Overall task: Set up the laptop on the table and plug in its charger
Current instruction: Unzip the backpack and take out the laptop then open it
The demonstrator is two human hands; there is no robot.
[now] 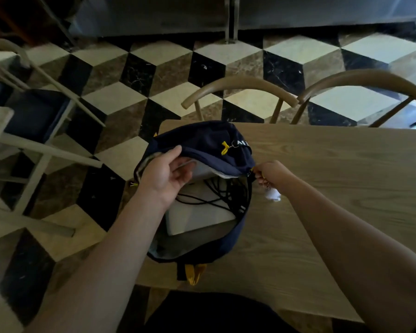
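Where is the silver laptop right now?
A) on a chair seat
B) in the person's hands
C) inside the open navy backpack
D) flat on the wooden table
C: the silver laptop lies inside the open navy backpack, with black cables draped over it, while the left hand lifts the flap.

A pale, wood-grain rectangular table point(334, 169) carries a dark navy fabric backpack with yellow trim point(226, 150), which lies unzipped at the table's left end, directly under the left hand point(165, 175) and just left of the right hand point(271, 174). A small white fluffy charm point(275, 194) sits on the tabletop just below the right hand.
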